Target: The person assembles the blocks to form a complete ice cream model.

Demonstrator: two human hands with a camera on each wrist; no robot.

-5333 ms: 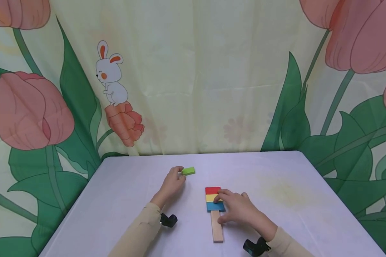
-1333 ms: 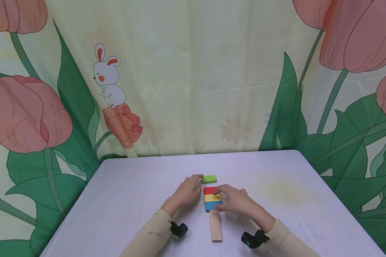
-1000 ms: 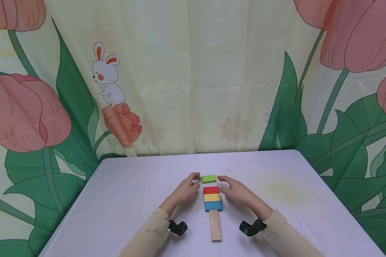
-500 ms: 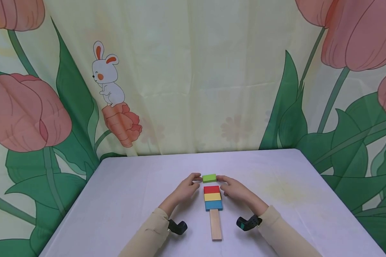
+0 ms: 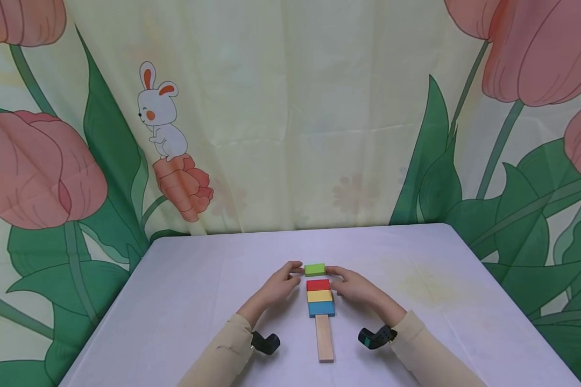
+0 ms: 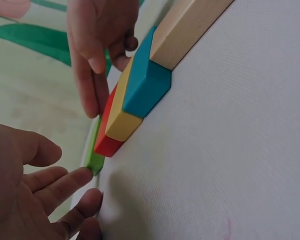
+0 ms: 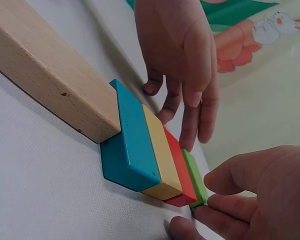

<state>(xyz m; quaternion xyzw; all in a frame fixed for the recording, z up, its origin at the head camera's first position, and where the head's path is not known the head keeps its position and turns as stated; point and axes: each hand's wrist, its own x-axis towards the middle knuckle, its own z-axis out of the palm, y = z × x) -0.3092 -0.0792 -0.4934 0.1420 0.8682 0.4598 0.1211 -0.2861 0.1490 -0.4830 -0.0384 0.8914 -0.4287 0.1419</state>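
Note:
A green wooden block (image 5: 314, 270) lies crosswise on the table, a small gap beyond the red block (image 5: 318, 285). My left hand (image 5: 277, 283) touches its left end with extended fingertips. At the other end, fingertips of my right hand (image 5: 354, 286) touch the block too; neither hand curls round it. Toward me from the red block come a yellow block (image 5: 319, 296) and a blue block (image 5: 321, 309), side by side in contact. A long plain wood block (image 7: 55, 75) runs lengthwise from the blue one. In the left wrist view the green block (image 6: 94, 157) is partly hidden behind the red.
A white cloth covers the table (image 5: 198, 301). Behind its far edge hangs a curtain (image 5: 339, 134) printed with tulips, leaves and a rabbit. A black wrist camera (image 5: 266, 343) sits on the left wrist, another camera (image 5: 377, 337) on the right.
The green block has gone right with my left hand, from the far left to beyond the red block. My right hand has left the stacked row and reached the green block's right end.

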